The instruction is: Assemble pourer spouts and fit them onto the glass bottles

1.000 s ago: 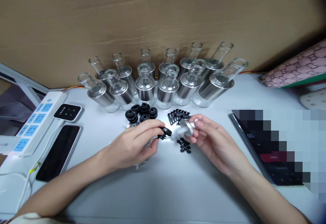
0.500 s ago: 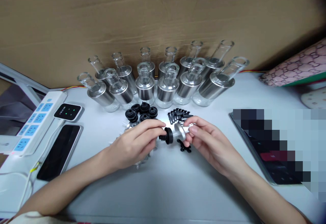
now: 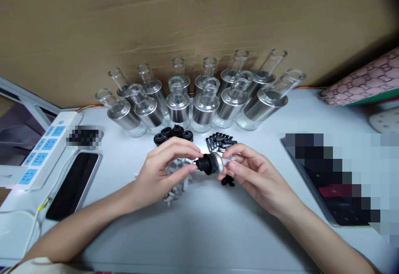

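Between my hands, a black ribbed rubber stopper (image 3: pixel 204 164) meets a silver disc-shaped cap (image 3: pixel 220 163) with a narrow end, both lying sideways above the table. My left hand (image 3: pixel 165 170) pinches the stopper's narrow tip with thumb and fingers. The cap's narrow end is gripped by my right hand (image 3: pixel 257 170), which partly covers it. Behind my left hand lie several more black ribbed stoppers (image 3: pixel 160 139). Partly hidden beneath that hand is a pile of silver metal parts (image 3: pixel 177 191). Small black tube-like pieces (image 3: pixel 220 141) and a few black bits (image 3: pixel 228 180) lie near my right hand.
Two rows of glass bottles (image 3: pixel 205 109) with metal bands stand along the cardboard wall (image 3: pixel 193 16). At left are a power strip (image 3: pixel 43 149), a phone (image 3: pixel 74 186) and a white cable. A dark tablet-like device (image 3: pixel 324 182) lies at right, near a pink patterned item (image 3: pixel 364 76).
The stopper and cap have come together; the gap between them has closed. My left hand has shifted its hold back to the stopper's tip, uncovering more of it. My right hand stays nearly in place.
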`<state>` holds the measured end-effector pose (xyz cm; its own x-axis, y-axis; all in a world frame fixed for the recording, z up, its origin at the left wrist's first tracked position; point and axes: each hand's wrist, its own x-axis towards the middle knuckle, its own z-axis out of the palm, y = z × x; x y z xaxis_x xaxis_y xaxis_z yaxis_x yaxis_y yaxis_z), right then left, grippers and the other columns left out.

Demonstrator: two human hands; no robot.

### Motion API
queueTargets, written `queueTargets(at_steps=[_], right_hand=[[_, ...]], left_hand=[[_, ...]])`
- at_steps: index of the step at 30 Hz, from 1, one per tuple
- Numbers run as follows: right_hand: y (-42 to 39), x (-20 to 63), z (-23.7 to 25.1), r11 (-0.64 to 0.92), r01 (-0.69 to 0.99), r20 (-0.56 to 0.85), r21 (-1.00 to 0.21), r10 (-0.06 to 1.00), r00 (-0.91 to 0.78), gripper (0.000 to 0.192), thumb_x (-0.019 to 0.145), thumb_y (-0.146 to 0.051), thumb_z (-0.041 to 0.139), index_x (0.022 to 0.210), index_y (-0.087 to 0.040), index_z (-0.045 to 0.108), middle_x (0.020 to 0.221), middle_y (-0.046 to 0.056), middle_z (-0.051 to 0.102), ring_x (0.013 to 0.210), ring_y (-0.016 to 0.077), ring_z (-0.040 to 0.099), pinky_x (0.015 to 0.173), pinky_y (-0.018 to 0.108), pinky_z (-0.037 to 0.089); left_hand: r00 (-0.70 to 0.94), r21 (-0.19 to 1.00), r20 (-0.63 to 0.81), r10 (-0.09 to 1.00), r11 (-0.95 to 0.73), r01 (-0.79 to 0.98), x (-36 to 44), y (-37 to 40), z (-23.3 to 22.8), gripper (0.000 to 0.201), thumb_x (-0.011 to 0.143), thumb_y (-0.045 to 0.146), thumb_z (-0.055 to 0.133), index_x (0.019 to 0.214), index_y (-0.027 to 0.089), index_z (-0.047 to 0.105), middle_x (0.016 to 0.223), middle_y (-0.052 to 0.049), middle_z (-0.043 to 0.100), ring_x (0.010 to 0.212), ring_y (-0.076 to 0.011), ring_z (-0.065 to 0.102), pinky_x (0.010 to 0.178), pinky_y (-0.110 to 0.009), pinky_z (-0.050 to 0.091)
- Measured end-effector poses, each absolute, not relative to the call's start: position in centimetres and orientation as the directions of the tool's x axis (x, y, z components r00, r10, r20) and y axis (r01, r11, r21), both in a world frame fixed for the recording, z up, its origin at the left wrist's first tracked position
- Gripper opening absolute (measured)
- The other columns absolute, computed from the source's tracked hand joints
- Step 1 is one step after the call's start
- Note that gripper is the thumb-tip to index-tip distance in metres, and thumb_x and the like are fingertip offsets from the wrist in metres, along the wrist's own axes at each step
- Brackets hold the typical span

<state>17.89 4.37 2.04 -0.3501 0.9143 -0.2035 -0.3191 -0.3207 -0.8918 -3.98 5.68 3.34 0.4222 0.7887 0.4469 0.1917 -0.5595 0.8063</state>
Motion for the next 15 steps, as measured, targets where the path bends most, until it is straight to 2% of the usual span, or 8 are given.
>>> queueTargets(at_steps=[3, 6, 15], right_hand=[[4.29, 17.97, 1.81, -0.266, -0.321, -0.153, -0.909, 0.929, -0.337, 0.019, 0.077, -0.037, 0.077, 0.085, -0.023, 0.067, 0.074, 0.0, 0.07, 0.069, 0.0147, 0.067, 0.07, 0.028, 0.054], [4.27, 18.21, 1.52, -0.224, -0.302, -0.121, -0.927, 0.938, -0.326, 0.014, 0.079, -0.034, 0.075, 0.088, -0.025, 0.068, 0.078, 0.0, 0.072, 0.073, 0.0139, 0.067, 0.072, 0.026, 0.053], [4.3, 18.12, 1.54, -0.283, -0.253, -0.179, -0.925, 0.914, -0.365, 0.02, 0.08, -0.038, 0.073, 0.088, -0.021, 0.068, 0.068, 0.001, 0.071, 0.062, 0.0153, 0.068, 0.067, 0.029, 0.053]], left_hand=[[0.395, 0.845, 0.396, 0.829, -0.497, 0.197, -3.92, 5.67, 3.41, 0.013, 0.085, 0.014, 0.066, 0.098, 0.017, 0.064, 0.096, -0.008, 0.067, 0.091, -0.017, 0.066, 0.079, -0.03, 0.057], [0.416, 0.842, 0.384, 0.824, -0.498, 0.209, -3.91, 5.66, 3.6, 0.01, 0.085, 0.012, 0.065, 0.094, 0.017, 0.065, 0.09, -0.006, 0.068, 0.084, -0.0147, 0.065, 0.074, -0.026, 0.056], [0.482, 0.815, 0.435, 0.76, -0.56, 0.148, -4.04, 5.48, 4.03, 0.014, 0.087, 0.01, 0.063, 0.097, 0.018, 0.069, 0.094, -0.008, 0.069, 0.086, -0.0152, 0.067, 0.074, -0.028, 0.058]])
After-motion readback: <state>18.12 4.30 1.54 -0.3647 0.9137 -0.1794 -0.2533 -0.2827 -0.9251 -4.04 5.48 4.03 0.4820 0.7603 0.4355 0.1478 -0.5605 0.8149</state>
